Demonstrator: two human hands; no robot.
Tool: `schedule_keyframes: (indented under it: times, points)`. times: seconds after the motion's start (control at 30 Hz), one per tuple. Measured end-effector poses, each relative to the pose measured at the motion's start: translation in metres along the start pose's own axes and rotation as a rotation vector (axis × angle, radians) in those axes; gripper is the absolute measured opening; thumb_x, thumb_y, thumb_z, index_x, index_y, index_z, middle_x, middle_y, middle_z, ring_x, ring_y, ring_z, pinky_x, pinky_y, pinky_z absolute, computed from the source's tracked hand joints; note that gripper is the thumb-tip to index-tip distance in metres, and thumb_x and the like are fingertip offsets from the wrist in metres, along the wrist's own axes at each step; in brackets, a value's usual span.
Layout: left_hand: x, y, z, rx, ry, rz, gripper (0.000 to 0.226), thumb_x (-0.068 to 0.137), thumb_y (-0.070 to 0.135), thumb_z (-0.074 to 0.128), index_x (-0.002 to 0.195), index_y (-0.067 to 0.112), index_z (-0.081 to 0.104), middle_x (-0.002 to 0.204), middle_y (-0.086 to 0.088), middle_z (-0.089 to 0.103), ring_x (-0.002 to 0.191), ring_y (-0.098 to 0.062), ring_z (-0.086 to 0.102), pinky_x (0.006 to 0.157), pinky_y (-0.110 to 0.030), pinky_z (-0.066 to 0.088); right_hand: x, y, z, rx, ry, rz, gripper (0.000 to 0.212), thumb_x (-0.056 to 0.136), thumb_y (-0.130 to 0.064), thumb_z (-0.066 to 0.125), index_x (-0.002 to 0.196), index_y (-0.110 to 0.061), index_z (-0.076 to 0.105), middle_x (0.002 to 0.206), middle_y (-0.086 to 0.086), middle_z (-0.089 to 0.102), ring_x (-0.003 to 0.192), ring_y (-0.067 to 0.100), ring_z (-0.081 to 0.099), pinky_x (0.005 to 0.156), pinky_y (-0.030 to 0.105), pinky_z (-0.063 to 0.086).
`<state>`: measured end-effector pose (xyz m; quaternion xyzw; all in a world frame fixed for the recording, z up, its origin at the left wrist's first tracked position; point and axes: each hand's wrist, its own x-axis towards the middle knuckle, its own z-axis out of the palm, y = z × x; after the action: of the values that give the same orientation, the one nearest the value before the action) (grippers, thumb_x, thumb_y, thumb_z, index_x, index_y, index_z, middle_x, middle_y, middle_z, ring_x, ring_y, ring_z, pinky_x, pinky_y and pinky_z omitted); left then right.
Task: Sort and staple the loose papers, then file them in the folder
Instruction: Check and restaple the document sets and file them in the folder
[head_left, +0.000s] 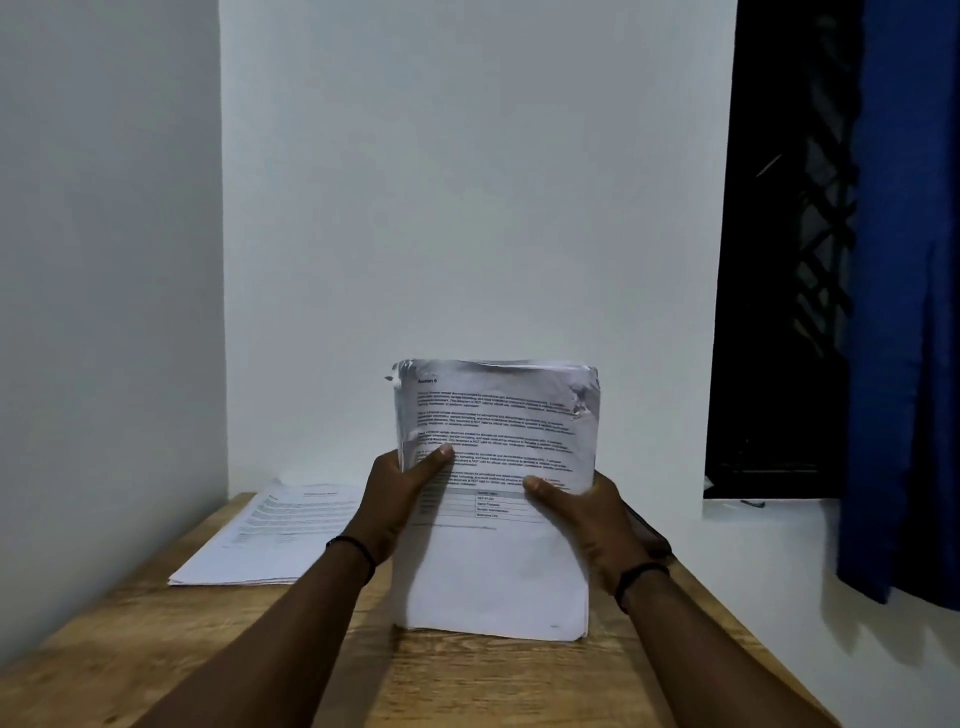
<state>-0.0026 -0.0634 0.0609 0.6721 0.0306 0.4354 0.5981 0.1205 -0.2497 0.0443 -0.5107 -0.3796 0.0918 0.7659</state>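
Both forearms are reaching over the wooden table (156, 649); the left hand (400, 499) and right hand (582, 514) are clamping a thick paper stack (498, 561) upright, its bottom edge resting there. Squaring looks underway; stapling would come next, though no stapler is showing. A second pile (270, 540) is lying beside.

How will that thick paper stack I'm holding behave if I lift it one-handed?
The paper stack would probably flop and fan: its top corners already curl. It looks thick, so likely heavy for one hand. Loose, unstapled sheets may slide apart.
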Motion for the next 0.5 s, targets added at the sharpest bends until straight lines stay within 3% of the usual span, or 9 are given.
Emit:
schedule_keyframes:
  times: [0.13,0.2,0.27,0.37,0.5]
  points:
    - [0.005,-0.003,0.000,-0.023,-0.018,-0.075,0.024,0.088,0.023,0.072,0.107,0.008,0.073,0.099,-0.005,0.077,0.098,-0.024,0.073,0.082,-0.027,0.058,-0.004,0.004,-0.008,-0.023,-0.029,-0.017,0.040,0.080,-0.008,0.079,0.118,-0.008,0.069,0.114,0.011,0.073,0.110,0.032,0.068,0.096,0.045,0.054]
    - [0.019,0.008,0.000,-0.091,-0.021,-0.106,0.036,0.081,0.025,0.080,0.109,0.002,0.072,0.104,-0.014,0.075,0.101,-0.033,0.071,0.090,-0.039,0.056,0.004,-0.006,-0.013,-0.080,-0.061,-0.048,0.042,0.080,-0.008,0.079,0.121,-0.009,0.069,0.115,0.008,0.073,0.112,0.029,0.068,0.097,0.041,0.055]
    - [0.036,0.021,0.000,-0.173,-0.013,-0.112,0.048,0.075,0.024,0.082,0.114,-0.001,0.069,0.111,-0.019,0.073,0.102,-0.035,0.070,0.094,-0.043,0.054,0.014,-0.017,-0.020,-0.150,-0.131,-0.062,0.043,0.082,-0.011,0.079,0.124,-0.012,0.067,0.119,0.006,0.072,0.113,0.026,0.068,0.098,0.040,0.053]
    - [0.057,0.037,-0.004,-0.202,-0.035,-0.159,0.051,0.073,0.018,0.081,0.116,-0.004,0.067,0.111,-0.022,0.071,0.096,-0.034,0.071,0.084,-0.040,0.059,0.028,-0.032,-0.035,-0.218,-0.209,0.014,0.046,0.079,-0.016,0.083,0.122,-0.012,0.069,0.118,0.008,0.072,0.112,0.027,0.068,0.102,0.048,0.050]
    - [0.059,0.025,-0.011,0.028,-0.189,-0.384,0.028,0.090,0.012,0.066,0.115,0.000,0.065,0.107,-0.022,0.073,0.087,-0.034,0.071,0.069,-0.039,0.060,0.052,-0.048,-0.056,-0.514,-0.178,0.118,0.038,0.071,-0.017,0.089,0.106,-0.013,0.076,0.102,0.004,0.077,0.097,0.023,0.073,0.095,0.046,0.055]
